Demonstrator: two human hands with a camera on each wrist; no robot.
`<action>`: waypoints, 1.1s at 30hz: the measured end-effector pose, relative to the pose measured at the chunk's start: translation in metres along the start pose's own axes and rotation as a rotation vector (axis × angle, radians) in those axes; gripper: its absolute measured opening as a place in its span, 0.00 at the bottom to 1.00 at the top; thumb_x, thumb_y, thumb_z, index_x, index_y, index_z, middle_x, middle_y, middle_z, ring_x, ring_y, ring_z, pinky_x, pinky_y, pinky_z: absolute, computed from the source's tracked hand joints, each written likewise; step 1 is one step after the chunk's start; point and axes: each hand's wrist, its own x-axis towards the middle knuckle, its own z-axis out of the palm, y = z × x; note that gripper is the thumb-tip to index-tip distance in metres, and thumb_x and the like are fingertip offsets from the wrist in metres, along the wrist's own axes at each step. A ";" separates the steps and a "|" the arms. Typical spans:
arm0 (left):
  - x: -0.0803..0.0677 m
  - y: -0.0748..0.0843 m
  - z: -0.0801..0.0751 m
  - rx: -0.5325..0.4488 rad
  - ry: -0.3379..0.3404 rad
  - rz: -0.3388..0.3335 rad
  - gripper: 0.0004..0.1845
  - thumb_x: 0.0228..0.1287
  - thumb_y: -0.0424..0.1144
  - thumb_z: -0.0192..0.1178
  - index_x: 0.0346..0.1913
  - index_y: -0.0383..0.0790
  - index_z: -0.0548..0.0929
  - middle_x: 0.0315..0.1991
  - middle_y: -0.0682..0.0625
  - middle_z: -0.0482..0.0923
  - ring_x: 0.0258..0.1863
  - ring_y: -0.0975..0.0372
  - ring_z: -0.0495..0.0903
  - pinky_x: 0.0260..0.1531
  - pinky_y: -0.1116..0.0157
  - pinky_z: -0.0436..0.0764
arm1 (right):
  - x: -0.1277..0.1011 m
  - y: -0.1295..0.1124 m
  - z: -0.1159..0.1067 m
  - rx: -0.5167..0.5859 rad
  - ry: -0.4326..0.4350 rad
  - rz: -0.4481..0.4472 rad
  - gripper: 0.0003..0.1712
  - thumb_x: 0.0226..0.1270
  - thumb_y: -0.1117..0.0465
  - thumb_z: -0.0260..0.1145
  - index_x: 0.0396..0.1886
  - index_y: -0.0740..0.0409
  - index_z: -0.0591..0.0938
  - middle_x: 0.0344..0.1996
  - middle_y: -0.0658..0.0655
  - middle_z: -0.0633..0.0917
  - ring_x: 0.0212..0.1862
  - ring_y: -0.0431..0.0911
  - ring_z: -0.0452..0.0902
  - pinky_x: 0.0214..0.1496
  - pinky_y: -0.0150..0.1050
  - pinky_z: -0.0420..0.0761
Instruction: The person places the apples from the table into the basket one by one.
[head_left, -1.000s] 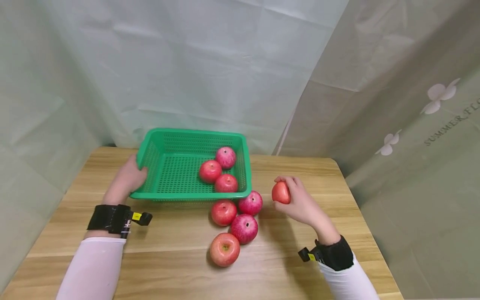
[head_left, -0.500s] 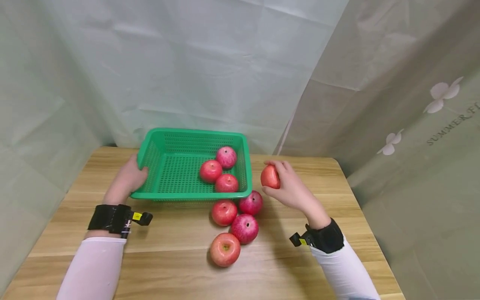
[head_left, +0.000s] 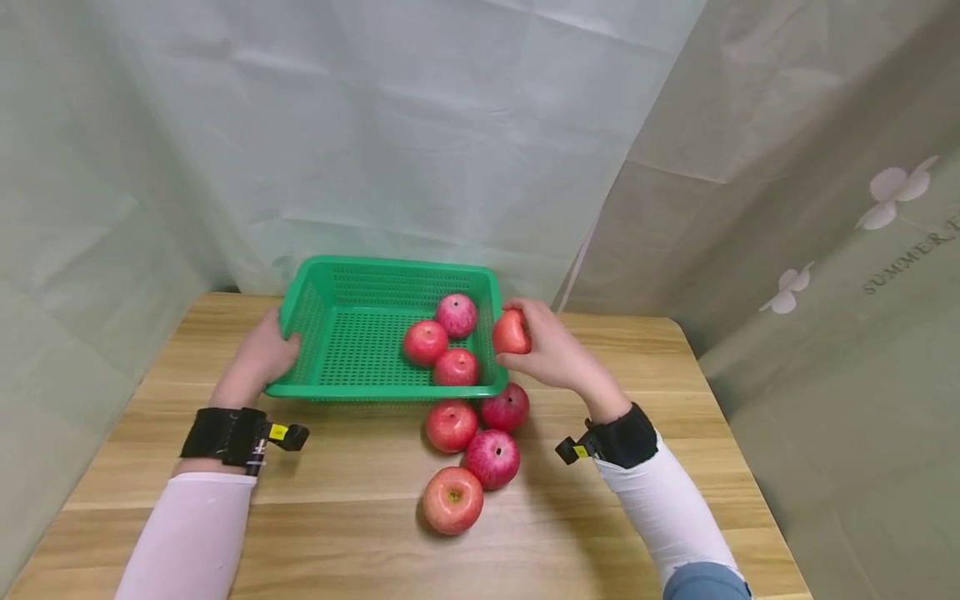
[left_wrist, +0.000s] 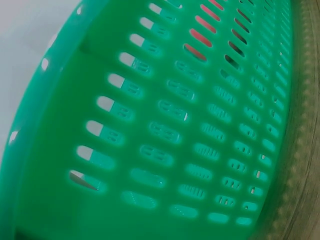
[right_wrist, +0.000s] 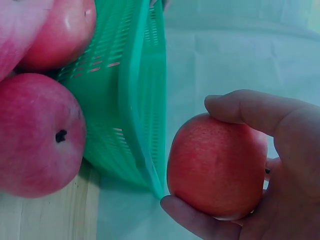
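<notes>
A green plastic basket (head_left: 367, 392) with slotted walls stands at the back of the table, three red apples (head_left: 426, 342) inside its right half. My left hand (head_left: 264, 350) grips the basket's left rim, thumb on the inner side; the left wrist view is filled by the slotted basket wall (left_wrist: 60, 145). My right hand (head_left: 551, 350) holds a red apple (head_left: 512, 332) between thumb and fingers, beside the basket's right rim. In the right wrist view this apple (right_wrist: 217, 167) sits between the thumb and fingers of my right hand (right_wrist: 295, 165).
Several more apples (head_left: 492, 458) lie on the wooden table (head_left: 337, 533), in front of the basket's right corner. Pale sheeting (head_left: 420, 150) hangs behind the table and along both sides.
My right hand has moved left and away from me with its apple, from the table's right part up to the basket's right rim. The left hand keeps its grip on the basket.
</notes>
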 end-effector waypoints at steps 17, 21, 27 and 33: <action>-0.002 0.003 0.000 0.001 0.001 0.000 0.34 0.85 0.40 0.40 0.80 0.20 0.47 0.62 0.19 0.68 0.46 0.39 0.79 0.36 0.54 0.81 | 0.034 -0.008 0.012 -0.054 -0.039 -0.002 0.44 0.61 0.49 0.80 0.75 0.54 0.73 0.64 0.58 0.77 0.60 0.52 0.75 0.56 0.51 0.84; -0.002 0.003 0.000 0.012 0.007 0.005 0.33 0.85 0.39 0.40 0.80 0.20 0.47 0.61 0.19 0.69 0.46 0.39 0.80 0.35 0.54 0.81 | 0.050 -0.014 0.015 -0.057 -0.056 -0.024 0.43 0.60 0.49 0.80 0.74 0.51 0.74 0.61 0.59 0.77 0.59 0.52 0.76 0.55 0.51 0.84; -0.001 0.002 0.000 0.026 0.009 0.005 0.33 0.85 0.38 0.41 0.79 0.20 0.48 0.60 0.19 0.69 0.44 0.40 0.79 0.33 0.56 0.80 | 0.074 -0.025 0.019 -0.081 -0.097 -0.044 0.43 0.62 0.50 0.80 0.75 0.49 0.74 0.60 0.61 0.75 0.58 0.52 0.74 0.53 0.47 0.84; 0.001 0.001 0.000 0.025 0.016 0.000 0.33 0.85 0.38 0.41 0.80 0.20 0.48 0.60 0.18 0.69 0.45 0.39 0.79 0.35 0.54 0.81 | 0.097 -0.037 0.026 -0.129 -0.161 -0.064 0.44 0.62 0.52 0.80 0.77 0.49 0.74 0.63 0.61 0.74 0.60 0.51 0.72 0.51 0.43 0.83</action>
